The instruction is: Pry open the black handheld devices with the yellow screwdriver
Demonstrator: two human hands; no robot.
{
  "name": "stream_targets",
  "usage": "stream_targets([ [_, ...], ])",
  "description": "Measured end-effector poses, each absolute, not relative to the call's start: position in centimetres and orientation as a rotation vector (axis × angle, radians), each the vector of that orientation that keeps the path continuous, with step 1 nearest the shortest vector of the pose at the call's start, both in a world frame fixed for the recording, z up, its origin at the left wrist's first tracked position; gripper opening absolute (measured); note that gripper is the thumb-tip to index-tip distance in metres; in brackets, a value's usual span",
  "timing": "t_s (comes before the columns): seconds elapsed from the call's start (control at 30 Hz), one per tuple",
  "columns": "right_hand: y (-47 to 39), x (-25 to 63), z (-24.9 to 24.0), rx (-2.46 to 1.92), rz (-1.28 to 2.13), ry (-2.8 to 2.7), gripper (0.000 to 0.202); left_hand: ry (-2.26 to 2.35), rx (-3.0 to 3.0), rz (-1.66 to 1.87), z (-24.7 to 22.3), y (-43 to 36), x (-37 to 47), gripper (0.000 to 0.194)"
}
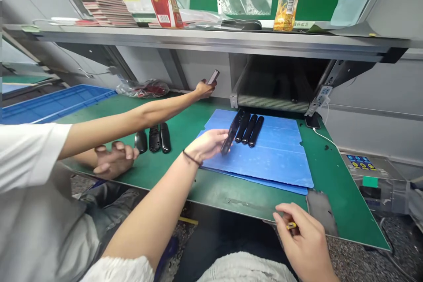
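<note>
My left hand [211,144] grips a long black casing [232,132] over the left part of a blue sheet [264,163]. Right beside that casing, several similar black casings [250,128] lie side by side on the sheet, below the conveyor opening. Near the table's front edge my right hand [302,233] is curled around a small yellow object [291,225], of which only the tip shows. A flat dark grey piece [321,211] lies on the green table just behind my right hand.
A co-worker at the left reaches across, one hand [205,89] holding a dark-edged piece; the other hand [115,158] is near black casings [154,138]. A metal shelf [211,40] crosses above. A phone [313,120] with a white cable lies at the back right.
</note>
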State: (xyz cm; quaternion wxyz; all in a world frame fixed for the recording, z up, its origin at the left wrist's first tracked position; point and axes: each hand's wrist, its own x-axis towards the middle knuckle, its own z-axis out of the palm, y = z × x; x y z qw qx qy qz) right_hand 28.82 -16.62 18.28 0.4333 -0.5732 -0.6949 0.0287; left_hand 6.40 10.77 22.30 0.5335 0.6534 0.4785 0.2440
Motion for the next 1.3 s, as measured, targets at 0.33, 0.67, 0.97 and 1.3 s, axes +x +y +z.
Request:
stream_targets([
  [0.33, -14.3, 22.0, 19.6, -0.836, -0.218, -2.032, 0.019, 0.277, 0.650, 0.901, 18.8, -6.8, 4.9, 0.040],
  [0.67, -16.6, 20.5, 18.8, -0.706, -0.332, -1.982, 0.010, 0.111, 0.621, 1.012, 19.5, -8.5, 3.5, 0.065],
  [0.97, -17.6, 18.8, 17.9, -0.675, -0.056, -2.108, 0.020, 0.082, 0.405, 1.156, 20.4, -8.2, 4.5, 0.053],
  [1.3, -15.9, 17.5, 22.1, -1.091, 0.576, -1.695, 0.016, 0.231, 0.794, 1.381, 19.0, -9.8, 5.3, 0.064],
])
